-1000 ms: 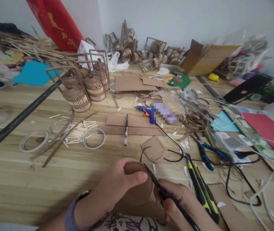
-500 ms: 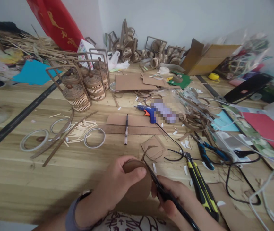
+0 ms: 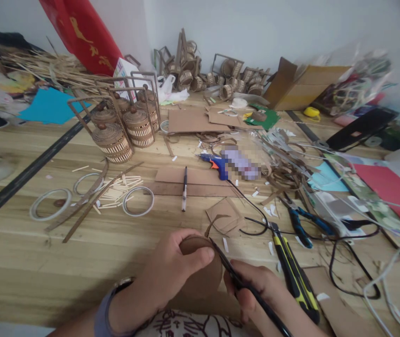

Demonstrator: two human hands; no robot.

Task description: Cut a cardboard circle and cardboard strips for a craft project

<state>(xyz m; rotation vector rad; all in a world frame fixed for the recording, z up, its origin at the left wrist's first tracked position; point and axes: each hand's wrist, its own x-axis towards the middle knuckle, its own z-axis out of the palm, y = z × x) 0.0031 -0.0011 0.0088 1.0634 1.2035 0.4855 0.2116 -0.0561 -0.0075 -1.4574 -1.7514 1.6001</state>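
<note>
Lidded buckets (image 3: 112,142) on bench (image 3: 55,271), contents hidden. Red sheet (image 3: 75,45): gold characters (image 3: 77,29), unreadable. Left fingers (image 3: 200,257) grip cardboard disc (image 3: 205,278); right fingers (image 3: 247,300) grip scissors (image 3: 237,280).

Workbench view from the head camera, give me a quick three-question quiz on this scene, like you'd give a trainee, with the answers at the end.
1. True or false: in the picture, the pen lies left of the blue glue gun.
2. Multiple choice: which tool has a black-and-yellow handle? A) pliers B) utility knife C) pen
3. Fill in: the ____ hand holds the round cardboard piece, while the other grips a black cutting tool.

Key: 1. True. 2. B. 3. Left; the left hand has the cardboard, the right hand the tool.
</note>
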